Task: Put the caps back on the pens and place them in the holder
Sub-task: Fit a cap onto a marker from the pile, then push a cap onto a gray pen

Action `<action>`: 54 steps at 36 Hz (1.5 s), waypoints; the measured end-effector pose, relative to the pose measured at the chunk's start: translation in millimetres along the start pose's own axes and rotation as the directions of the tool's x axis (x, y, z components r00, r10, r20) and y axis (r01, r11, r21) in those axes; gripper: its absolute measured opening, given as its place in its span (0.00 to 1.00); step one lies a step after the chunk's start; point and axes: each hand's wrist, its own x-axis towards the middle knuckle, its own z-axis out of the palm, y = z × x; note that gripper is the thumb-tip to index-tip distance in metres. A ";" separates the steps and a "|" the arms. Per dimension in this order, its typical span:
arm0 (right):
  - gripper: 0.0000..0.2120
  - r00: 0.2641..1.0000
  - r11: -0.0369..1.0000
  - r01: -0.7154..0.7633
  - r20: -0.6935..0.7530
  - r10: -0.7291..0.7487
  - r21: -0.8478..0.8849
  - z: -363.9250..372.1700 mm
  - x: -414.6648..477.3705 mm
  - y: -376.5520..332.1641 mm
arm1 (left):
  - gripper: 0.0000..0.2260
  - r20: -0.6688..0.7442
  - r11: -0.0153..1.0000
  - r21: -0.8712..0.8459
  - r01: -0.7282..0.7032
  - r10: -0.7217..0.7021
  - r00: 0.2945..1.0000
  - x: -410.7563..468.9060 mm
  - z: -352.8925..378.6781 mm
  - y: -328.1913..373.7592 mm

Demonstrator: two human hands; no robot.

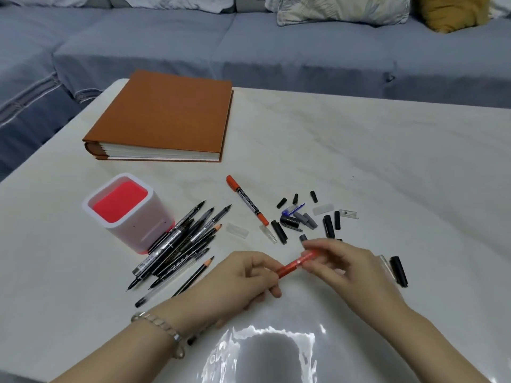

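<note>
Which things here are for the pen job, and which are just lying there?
For the job: red pen, pen pile, loose caps, orange marker, holder.

Just lying about: brown book, sofa, yellow cushion.

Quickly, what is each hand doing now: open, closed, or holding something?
Left hand: grips one end of the red pen.
Right hand: pinches the pen's other end.

I see white print along the barrels of the black pens [177,244] and the red-capped marker [247,200], but it's too blurred to read.
</note>
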 end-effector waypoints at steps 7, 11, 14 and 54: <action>0.16 0.989 0.838 -0.137 -0.118 0.087 -0.529 12.8 21.9 32.3 | 0.16 -0.455 0.910 0.401 -0.106 0.299 0.839 15.1 -24.3 -19.2; 0.16 0.985 0.773 -0.174 -0.099 0.144 -0.610 19.7 26.4 29.5 | 0.14 -0.488 0.789 0.606 -0.105 0.472 0.734 33.6 -31.9 -15.1; 0.17 0.982 0.746 -0.187 -0.099 0.161 -0.639 21.0 29.1 27.9 | 0.13 -0.476 0.724 0.689 -0.036 0.489 0.731 57.0 -33.1 -10.8; 0.12 0.971 0.991 -0.073 -0.220 0.096 0.111 3.9 8.1 2.7 | 0.04 -0.372 0.810 0.486 -0.330 0.533 0.760 15.6 -38.2 16.6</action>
